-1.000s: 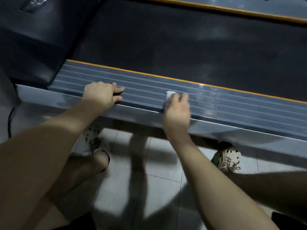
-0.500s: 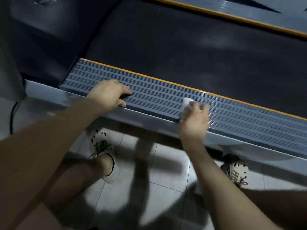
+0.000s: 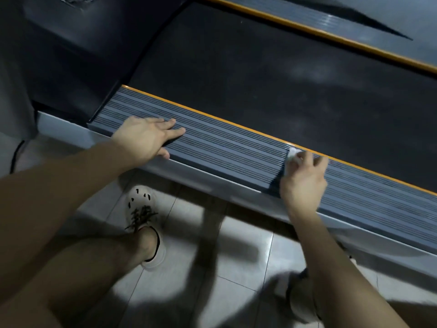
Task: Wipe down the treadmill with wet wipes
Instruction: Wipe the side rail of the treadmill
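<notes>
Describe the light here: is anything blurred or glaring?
Head view: dim overall, with bright patches on the floor crossed by arm shadows; the right hand and wipe are blurred, the left hand on the rail sharp; faint pale glare on the belt.

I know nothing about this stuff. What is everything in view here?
treadmill belt: one, black, centre to upper right.
near rail: one, ribbed grey with orange edge, across the middle.
far rail: one, same colours, top right.
motor cover: one, dark, upper left.
wet wipe: one, white, on the near rail.
cable: one, black, far left.
floor: pale grey tiles, bottom.
left shoe: one, whitish, dark laces, on the floor.
right shoe: one, whitish, blurred, lower right.
left hand: flat on the near rail.
right hand: presses the wet wipe onto the near rail.
</notes>
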A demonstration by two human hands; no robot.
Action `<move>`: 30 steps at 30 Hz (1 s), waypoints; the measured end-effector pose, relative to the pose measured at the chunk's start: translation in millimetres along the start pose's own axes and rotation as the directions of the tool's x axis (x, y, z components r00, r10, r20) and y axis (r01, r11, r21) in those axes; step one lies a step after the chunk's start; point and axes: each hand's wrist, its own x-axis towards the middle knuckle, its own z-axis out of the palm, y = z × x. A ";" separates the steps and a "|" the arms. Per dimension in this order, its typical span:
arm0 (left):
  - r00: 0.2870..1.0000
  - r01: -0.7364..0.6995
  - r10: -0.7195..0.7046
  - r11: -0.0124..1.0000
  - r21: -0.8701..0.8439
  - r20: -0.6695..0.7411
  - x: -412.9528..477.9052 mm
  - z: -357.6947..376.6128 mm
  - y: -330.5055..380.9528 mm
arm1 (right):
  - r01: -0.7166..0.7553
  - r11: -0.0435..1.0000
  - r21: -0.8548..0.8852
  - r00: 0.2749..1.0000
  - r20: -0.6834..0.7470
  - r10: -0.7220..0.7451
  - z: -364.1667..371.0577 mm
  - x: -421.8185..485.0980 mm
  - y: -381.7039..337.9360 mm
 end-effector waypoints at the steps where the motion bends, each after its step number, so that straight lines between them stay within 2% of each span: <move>1: 1.000 -0.003 0.003 1.000 -0.018 -0.020 -0.6 0.5 -0.3 | 0.043 0.999 0.021 0.999 -0.007 -0.042 12.0 3.1 -22.9; 3: 0.999 -0.007 0.005 0.999 -0.035 -0.048 -1.6 4.4 -1.3 | 0.226 0.968 0.113 0.971 0.056 -0.233 43.9 7.6 -86.5; 5: 0.999 -0.001 -0.003 0.997 -0.073 -0.050 -2.2 9.6 -5.5 | 0.415 0.895 0.167 0.881 0.171 -0.440 69.6 5.3 -148.8; 8: 0.999 0.000 -0.006 0.993 -0.121 -0.054 -3.5 9.4 -8.8 | 0.477 0.852 0.217 0.814 0.257 -0.521 67.8 10.0 -164.7; 9: 0.998 -0.002 -0.006 0.992 -0.126 -0.060 -3.6 7.3 -10.9 | 0.474 0.854 0.215 0.821 0.242 -0.517 61.9 16.0 -144.8; 11: 0.998 0.001 -0.011 0.991 -0.137 -0.069 -4.4 1.5 -13.9 | 0.410 0.900 0.147 0.885 0.175 -0.432 41.2 26.9 -82.6; 14: 0.998 -0.005 -0.007 0.980 -0.200 -0.061 -6.0 1.5 -16.3 | 0.122 0.993 0.008 0.989 0.084 -0.122 -2.7 26.3 3.8; 15: 0.998 -0.007 -0.006 0.975 -0.224 -0.055 -7.4 3.7 -18.6 | 0.054 0.998 -0.015 0.996 0.065 -0.053 -9.4 23.0 18.5; 18: 0.996 0.028 -0.048 0.968 -0.250 -0.075 -18.5 15.1 -30.8 | 0.017 1.000 -0.023 1.000 0.013 -0.017 2.4 18.6 6.5; 19: 0.992 0.056 -0.085 0.964 -0.262 -0.098 -23.6 19.8 -38.2 | 0.048 0.999 0.015 0.999 0.012 -0.048 14.0 18.5 -17.3; 21: 0.975 0.118 -0.172 0.939 -0.323 -0.144 -33.8 28.2 -55.2 | 0.216 0.969 0.120 0.974 0.040 -0.222 44.7 18.5 -83.5; 23: 0.961 0.168 -0.235 0.915 -0.366 -0.147 -43.3 38.0 -74.3 | 0.408 0.896 0.177 0.894 0.121 -0.431 80.3 11.1 -158.8; 25: 0.960 0.208 -0.263 0.902 -0.379 -0.100 -51.7 42.8 -89.8 | 0.526 0.830 0.183 0.804 0.212 -0.556 103.7 -3.5 -218.2; 28: 0.967 0.234 -0.254 0.887 -0.398 0.002 -54.8 36.6 -93.6 | 0.609 0.766 0.207 0.721 0.258 -0.643 104.2 -10.3 -228.8; 30: 0.965 0.258 -0.255 0.891 -0.373 0.059 -52.0 31.4 -91.1 | 0.586 0.769 0.254 0.738 0.224 -0.637 92.2 -3.4 -189.7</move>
